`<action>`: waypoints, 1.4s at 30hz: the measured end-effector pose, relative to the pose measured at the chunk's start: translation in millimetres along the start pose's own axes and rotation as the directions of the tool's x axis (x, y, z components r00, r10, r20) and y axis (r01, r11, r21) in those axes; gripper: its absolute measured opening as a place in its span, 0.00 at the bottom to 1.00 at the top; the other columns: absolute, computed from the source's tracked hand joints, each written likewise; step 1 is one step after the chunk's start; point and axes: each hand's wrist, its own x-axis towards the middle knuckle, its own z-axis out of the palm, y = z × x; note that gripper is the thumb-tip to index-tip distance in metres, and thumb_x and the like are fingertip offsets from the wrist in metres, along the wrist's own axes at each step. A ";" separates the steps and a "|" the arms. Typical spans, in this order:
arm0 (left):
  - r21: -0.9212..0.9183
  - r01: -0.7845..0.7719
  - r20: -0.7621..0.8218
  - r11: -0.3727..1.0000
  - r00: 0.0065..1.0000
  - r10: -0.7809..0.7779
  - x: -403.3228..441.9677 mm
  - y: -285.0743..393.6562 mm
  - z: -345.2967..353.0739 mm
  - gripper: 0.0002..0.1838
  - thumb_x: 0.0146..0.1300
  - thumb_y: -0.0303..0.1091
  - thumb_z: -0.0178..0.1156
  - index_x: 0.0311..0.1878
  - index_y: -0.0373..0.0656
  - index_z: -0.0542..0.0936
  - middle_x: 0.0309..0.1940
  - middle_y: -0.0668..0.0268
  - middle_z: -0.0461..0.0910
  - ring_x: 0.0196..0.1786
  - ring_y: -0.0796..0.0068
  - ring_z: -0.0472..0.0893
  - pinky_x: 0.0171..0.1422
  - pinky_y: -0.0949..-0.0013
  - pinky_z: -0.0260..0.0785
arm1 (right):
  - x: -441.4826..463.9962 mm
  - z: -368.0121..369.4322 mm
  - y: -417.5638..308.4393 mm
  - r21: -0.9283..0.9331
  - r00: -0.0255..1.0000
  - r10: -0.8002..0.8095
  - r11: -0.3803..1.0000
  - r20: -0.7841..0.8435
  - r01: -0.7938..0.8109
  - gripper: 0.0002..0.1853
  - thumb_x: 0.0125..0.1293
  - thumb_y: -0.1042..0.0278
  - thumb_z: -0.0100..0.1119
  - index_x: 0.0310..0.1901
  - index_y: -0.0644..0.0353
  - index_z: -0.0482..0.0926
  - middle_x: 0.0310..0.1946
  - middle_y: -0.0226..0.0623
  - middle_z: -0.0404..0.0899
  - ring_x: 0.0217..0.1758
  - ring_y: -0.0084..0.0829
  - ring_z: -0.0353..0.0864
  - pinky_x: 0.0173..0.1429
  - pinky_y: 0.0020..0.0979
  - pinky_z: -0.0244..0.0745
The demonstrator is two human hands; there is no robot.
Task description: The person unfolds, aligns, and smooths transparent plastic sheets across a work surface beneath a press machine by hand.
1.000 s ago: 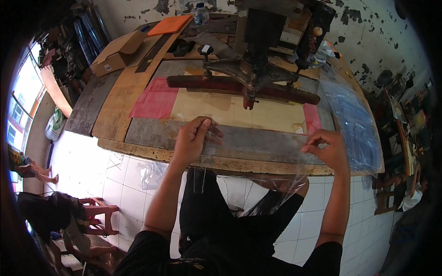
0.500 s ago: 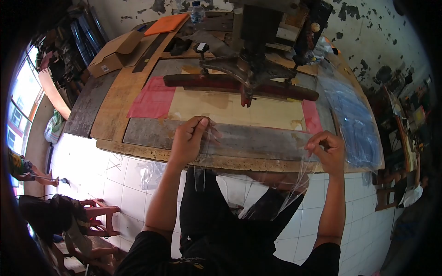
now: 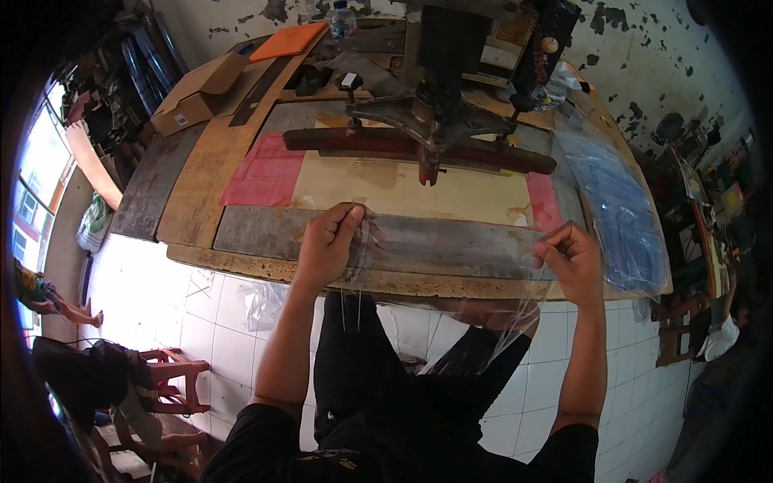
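Observation:
A clear plastic sheet [image 3: 451, 253] stretches between my two hands over the table's front edge, and its lower part hangs above my lap. My left hand [image 3: 330, 245] pinches its left end between thumb and fingers. At the right end, my right hand [image 3: 570, 259] is closed on the plastic with thumb and fingertips. Behind the sheet lies a cream panel [image 3: 403, 189] with a pink strip [image 3: 262, 173] at its left and another at its right. A dark metal press [image 3: 431, 133] with a red-brown bar stands over the panel.
Blue plastic-wrapped sheets [image 3: 616, 213] lie at the table's right. A cardboard box [image 3: 193, 92], an orange sheet [image 3: 290, 40] and a water bottle [image 3: 343, 22] are at the back left. Other people's legs [image 3: 68, 304] and a red stool [image 3: 181, 370] show at the left.
My hands keep hold of the plastic and have barely moved. Its hanging lower part has shifted and creased differently. The table and press appear slightly farther left in view.

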 end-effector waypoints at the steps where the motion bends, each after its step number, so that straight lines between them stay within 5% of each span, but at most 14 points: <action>1: 0.000 0.000 0.000 1.000 1.000 0.000 0.1 -0.1 0.2 0.18 0.87 0.39 0.51 0.50 0.30 0.80 0.36 0.55 0.89 0.37 0.70 0.90 0.41 0.67 0.86 | 0.4 0.0 -0.3 0.003 1.000 0.006 1.000 0.000 -0.006 0.07 0.73 0.76 0.71 0.40 0.64 0.79 0.34 0.37 0.87 0.36 0.23 0.87 0.44 0.26 0.81; 11: 0.003 0.002 -0.005 1.000 1.000 -0.002 0.5 -2.3 0.7 0.18 0.87 0.38 0.52 0.50 0.30 0.81 0.36 0.57 0.89 0.36 0.70 0.91 0.42 0.68 0.85 | 1.8 2.1 -8.4 0.076 0.999 -0.009 0.997 -0.035 0.011 0.14 0.72 0.81 0.71 0.40 0.60 0.71 0.34 0.38 0.87 0.35 0.24 0.87 0.44 0.27 0.83; 17: -0.010 -0.016 -0.018 1.000 1.000 0.016 0.1 -3.2 1.0 0.18 0.87 0.38 0.52 0.51 0.30 0.82 0.36 0.56 0.90 0.36 0.71 0.90 0.41 0.68 0.85 | 1.1 -11.7 -13.1 0.006 0.996 0.033 0.999 0.084 -0.033 0.14 0.72 0.84 0.68 0.41 0.58 0.70 0.34 0.38 0.87 0.41 0.26 0.90 0.49 0.29 0.84; 28: 0.000 -0.019 -0.004 1.000 1.000 0.019 -0.5 1.4 2.5 0.17 0.86 0.38 0.53 0.49 0.31 0.82 0.35 0.56 0.90 0.34 0.73 0.90 0.39 0.70 0.83 | -4.0 -12.3 -25.6 -0.065 0.984 0.168 0.984 0.053 -0.164 0.17 0.73 0.82 0.66 0.60 0.67 0.76 0.39 0.39 0.91 0.45 0.26 0.91 0.55 0.28 0.80; 34: -0.016 -0.023 -0.016 1.000 1.000 0.022 -0.5 -0.5 4.2 0.17 0.86 0.37 0.53 0.49 0.31 0.83 0.35 0.57 0.89 0.37 0.73 0.90 0.41 0.68 0.86 | -8.2 -10.9 -20.7 -0.298 0.981 0.193 0.936 -0.011 -0.188 0.08 0.74 0.77 0.68 0.51 0.68 0.86 0.37 0.38 0.91 0.44 0.25 0.91 0.53 0.28 0.81; 36: 0.004 -0.012 0.025 1.000 1.000 0.012 -0.3 -1.7 1.6 0.18 0.86 0.37 0.54 0.52 0.27 0.81 0.42 0.56 0.87 0.41 0.68 0.91 0.41 0.64 0.88 | -9.0 -8.0 -20.2 -0.300 0.985 0.174 0.939 -0.017 -0.171 0.06 0.74 0.76 0.68 0.49 0.68 0.87 0.37 0.38 0.91 0.43 0.25 0.91 0.53 0.29 0.81; 42: -0.006 -0.020 0.003 1.000 1.000 0.020 0.1 -5.4 1.2 0.19 0.86 0.38 0.54 0.51 0.28 0.82 0.40 0.58 0.87 0.41 0.70 0.91 0.42 0.66 0.86 | -13.7 -1.9 -9.2 -0.380 0.994 0.091 0.919 -0.059 -0.107 0.06 0.75 0.72 0.67 0.45 0.66 0.86 0.37 0.36 0.89 0.41 0.23 0.86 0.50 0.28 0.78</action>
